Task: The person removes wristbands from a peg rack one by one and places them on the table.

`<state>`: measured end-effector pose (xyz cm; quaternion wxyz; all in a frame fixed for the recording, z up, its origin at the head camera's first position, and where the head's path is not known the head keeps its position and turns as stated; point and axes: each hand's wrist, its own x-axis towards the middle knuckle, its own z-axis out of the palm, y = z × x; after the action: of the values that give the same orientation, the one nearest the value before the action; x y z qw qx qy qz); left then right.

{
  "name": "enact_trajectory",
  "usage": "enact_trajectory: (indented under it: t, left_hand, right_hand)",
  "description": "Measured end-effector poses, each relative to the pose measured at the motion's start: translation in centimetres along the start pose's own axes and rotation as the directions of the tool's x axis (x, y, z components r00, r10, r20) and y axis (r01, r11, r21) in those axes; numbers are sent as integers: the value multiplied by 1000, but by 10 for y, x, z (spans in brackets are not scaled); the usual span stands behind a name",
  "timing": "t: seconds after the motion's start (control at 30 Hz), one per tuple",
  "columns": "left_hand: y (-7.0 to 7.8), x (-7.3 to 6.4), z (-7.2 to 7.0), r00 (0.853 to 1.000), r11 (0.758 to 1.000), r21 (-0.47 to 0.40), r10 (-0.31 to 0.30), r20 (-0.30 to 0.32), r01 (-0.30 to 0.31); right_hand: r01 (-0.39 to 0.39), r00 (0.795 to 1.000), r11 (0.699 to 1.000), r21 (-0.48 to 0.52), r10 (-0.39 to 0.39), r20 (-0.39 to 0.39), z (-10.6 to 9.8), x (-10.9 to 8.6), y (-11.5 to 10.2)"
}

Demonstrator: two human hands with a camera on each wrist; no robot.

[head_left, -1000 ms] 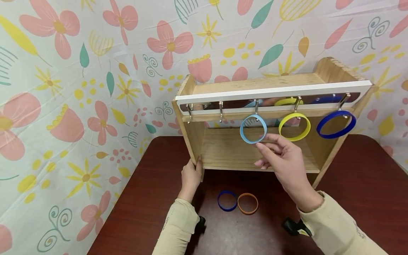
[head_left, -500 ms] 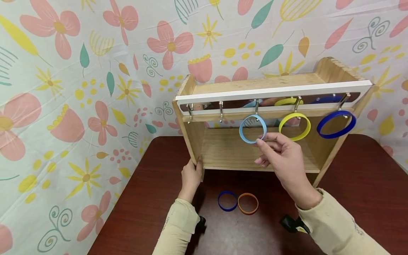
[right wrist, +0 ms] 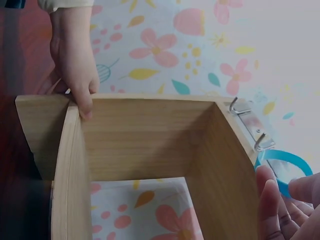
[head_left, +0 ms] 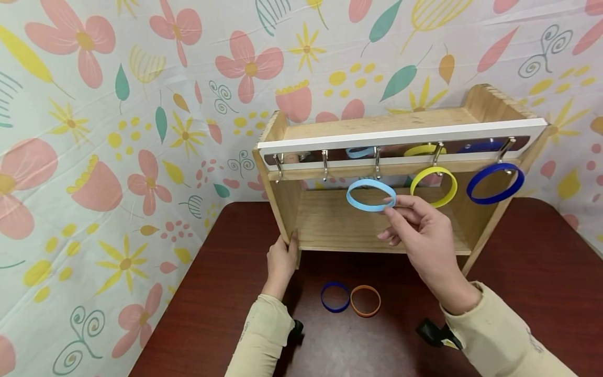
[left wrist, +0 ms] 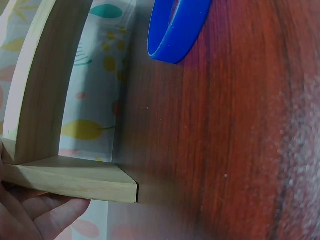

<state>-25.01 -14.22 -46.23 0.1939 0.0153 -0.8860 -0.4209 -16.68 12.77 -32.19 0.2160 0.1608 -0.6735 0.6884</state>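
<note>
My right hand (head_left: 426,235) pinches a light blue silicone wristband (head_left: 355,205) between thumb and fingers. The band lies tilted almost flat, its far rim just under the tip of the middle hook (head_left: 378,165). A yellow wristband (head_left: 447,199) and a dark blue wristband (head_left: 490,201) hang on the two hooks to the right. My left hand (head_left: 281,264) grips the left side panel of the wooden shelf (head_left: 339,222) low down. In the right wrist view its thumb lies over the board's edge; in the left wrist view the fingers (left wrist: 62,217) are on the panel's outer side.
Two more wristbands lie side by side on the dark red table (head_left: 207,298), one dark blue (head_left: 335,310) and one orange (head_left: 366,314). Two bare hooks (head_left: 325,166) are at the rail's left end. A flowered cloth (head_left: 179,78) hangs behind the shelf.
The light blue wristband has come down from the middle hook and tipped from upright to nearly flat in my right hand's pinch. My left hand has stayed on the shelf.
</note>
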Motion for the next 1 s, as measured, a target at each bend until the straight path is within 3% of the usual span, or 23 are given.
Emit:
enact_trajectory:
  t: [0.4, 0.8, 1.0]
  left_hand:
    - [0, 0, 0, 1000, 1000, -3, 6, -10, -6]
    - [0, 0, 0, 1000, 1000, -1, -5, -5, 5]
    - [0, 0, 0, 1000, 1000, 4, -8, -5, 8]
  right_hand:
    - [41, 997, 999, 12, -42, 60, -15, -16, -2]
    - [32, 998, 996, -78, -27, 59, -26, -32, -3]
    - [19, 999, 999, -50, -17, 46, -31, -38, -1]
